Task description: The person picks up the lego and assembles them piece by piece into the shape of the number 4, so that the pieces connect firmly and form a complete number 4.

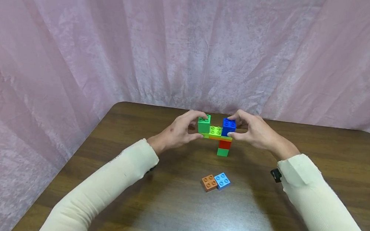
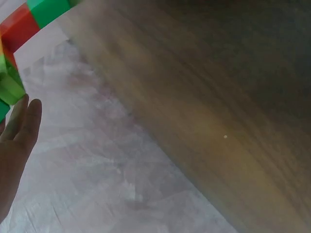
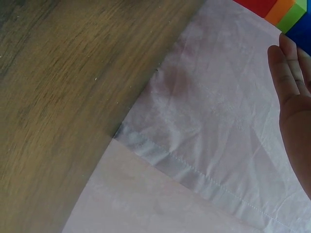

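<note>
Near the table's far edge stands a small structure of toy building bricks. Its lower part is a green brick (image 1: 222, 152) under a red brick (image 1: 224, 144). Above them runs a thin orange layer (image 1: 214, 138) with a lime-green piece (image 1: 215, 130) over it, reaching left. My left hand (image 1: 178, 131) pinches the green brick (image 1: 203, 125) at the left end, thumb low and a finger at its top. Between thumb and finger of my right hand (image 1: 257, 131) is the blue brick (image 1: 228, 128) at the right end. Both wrist views catch only part of the structure.
Closer to me on the brown wooden table (image 1: 169, 210), a brown brick (image 1: 209, 183) and a light blue brick (image 1: 222, 181) lie side by side, touching. A pink curtain (image 1: 191, 45) hangs behind the table's far edge.
</note>
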A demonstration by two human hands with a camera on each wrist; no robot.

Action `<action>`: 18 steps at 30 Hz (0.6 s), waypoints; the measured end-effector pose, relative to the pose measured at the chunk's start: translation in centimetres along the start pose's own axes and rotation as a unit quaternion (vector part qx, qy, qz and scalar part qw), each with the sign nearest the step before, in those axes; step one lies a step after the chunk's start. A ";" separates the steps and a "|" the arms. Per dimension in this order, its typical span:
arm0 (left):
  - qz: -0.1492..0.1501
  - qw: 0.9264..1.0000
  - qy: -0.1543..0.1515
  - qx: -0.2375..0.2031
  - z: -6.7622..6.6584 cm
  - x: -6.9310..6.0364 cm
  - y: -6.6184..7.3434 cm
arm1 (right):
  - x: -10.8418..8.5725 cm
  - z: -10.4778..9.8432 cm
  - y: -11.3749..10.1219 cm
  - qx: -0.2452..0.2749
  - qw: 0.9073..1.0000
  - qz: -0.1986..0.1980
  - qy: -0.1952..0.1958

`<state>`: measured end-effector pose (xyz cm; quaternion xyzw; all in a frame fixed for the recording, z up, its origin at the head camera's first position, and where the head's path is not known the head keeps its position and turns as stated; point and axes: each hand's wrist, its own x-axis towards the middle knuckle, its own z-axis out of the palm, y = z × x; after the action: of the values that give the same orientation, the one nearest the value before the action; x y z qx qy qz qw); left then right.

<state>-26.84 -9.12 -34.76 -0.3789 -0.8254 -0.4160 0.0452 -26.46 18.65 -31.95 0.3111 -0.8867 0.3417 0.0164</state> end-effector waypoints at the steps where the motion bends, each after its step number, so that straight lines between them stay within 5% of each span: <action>1: 0.007 1.000 0.001 0.006 0.1 0.0 -0.1 | 0.0 0.0 0.0 0.001 1.000 0.000 0.001; 9: 0.034 0.999 0.012 0.018 0.3 0.1 -0.5 | 0.0 0.2 0.2 0.003 1.000 -0.010 0.011; 18: 0.040 0.998 0.035 -0.024 0.5 0.0 -0.7 | 0.1 0.2 0.4 0.012 1.000 -0.004 0.011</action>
<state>-27.19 -9.02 -35.52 -0.3980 -0.7973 -0.4463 0.0813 -26.71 18.71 -32.30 0.3111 -0.8808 0.3561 0.0239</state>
